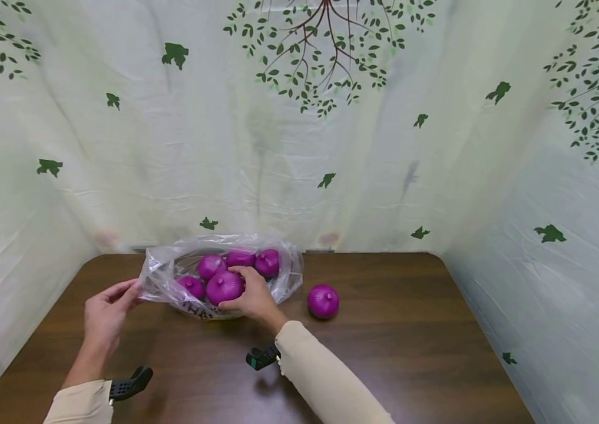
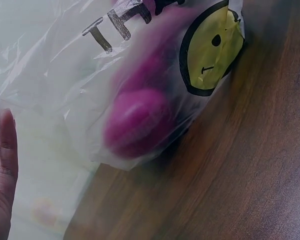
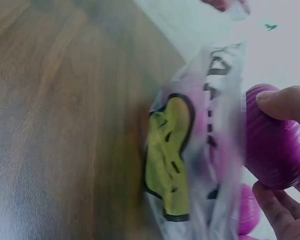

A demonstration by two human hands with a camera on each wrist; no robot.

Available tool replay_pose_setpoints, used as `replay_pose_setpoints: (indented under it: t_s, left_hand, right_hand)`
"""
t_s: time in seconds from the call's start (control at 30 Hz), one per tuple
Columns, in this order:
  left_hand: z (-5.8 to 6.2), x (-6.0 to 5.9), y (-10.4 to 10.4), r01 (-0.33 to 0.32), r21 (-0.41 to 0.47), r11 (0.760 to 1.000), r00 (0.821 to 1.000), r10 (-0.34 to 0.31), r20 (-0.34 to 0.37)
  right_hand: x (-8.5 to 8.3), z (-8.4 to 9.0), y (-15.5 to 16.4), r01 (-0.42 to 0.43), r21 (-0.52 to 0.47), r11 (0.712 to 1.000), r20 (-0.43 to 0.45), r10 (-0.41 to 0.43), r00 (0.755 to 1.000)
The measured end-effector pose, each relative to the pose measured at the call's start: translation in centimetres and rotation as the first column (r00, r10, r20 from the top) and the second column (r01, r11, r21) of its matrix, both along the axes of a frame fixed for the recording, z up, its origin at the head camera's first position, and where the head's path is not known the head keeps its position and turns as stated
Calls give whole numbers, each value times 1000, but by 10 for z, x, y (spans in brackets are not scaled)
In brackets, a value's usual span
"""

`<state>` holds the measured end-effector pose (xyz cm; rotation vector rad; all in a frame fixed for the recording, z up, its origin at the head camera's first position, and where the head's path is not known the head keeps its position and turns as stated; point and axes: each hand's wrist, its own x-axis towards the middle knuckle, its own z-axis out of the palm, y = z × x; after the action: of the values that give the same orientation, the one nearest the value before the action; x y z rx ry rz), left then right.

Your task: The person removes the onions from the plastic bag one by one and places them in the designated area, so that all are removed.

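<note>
right hand (image 1: 251, 300) grasping purple onion (image 1: 224, 287) inside clear plastic bag (image 1: 161, 277), left hand (image 1: 105, 315) pinching bag edge, yellow smiley print (image 2: 210, 50), lettering partly readable "th", loose onion (image 1: 323, 301) on table (image 1: 410, 330)

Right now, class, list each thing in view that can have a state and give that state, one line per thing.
Clear plastic bag with a yellow smiley face: open, lying on the brown wooden table, holding purple onions.
Purple onion in the bag's mouth: gripped by the right hand.
Loose purple onion: outside the bag, untouched.
Left hand: holds the bag's edge.
</note>
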<state>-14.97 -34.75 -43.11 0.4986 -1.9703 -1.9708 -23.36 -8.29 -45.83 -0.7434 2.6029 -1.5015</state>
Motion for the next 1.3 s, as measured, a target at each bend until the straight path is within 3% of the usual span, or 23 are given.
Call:
replay_pose_setpoints:
  t_s: [0.3, 0.47, 0.83, 1.07, 1.3]
  left_hand:
    - [0, -2, 0, -5, 48, 999, 1000, 6, -22]
    - [1, 0, -1, -2, 29, 1000, 1000, 3, -11]
    - [1, 1, 2, 25, -3, 1000, 1000, -25, -10]
    - [1, -1, 3, 9, -12, 1000, 1000, -9, 8]
    - [2, -4, 4, 16, 8, 1000, 1000, -16, -9]
  right_hand:
    - [6, 14, 30, -10, -145, 989, 52, 18, 998]
    - [14, 19, 48, 1, -194, 981, 91, 17, 996]
    - [20, 24, 96, 22, -264, 964, 0, -23, 1000]
    - [19, 26, 123, 34, -323, 946, -20, -43, 999]
    - [29, 51, 147, 33, -289, 957, -73, -57, 996]
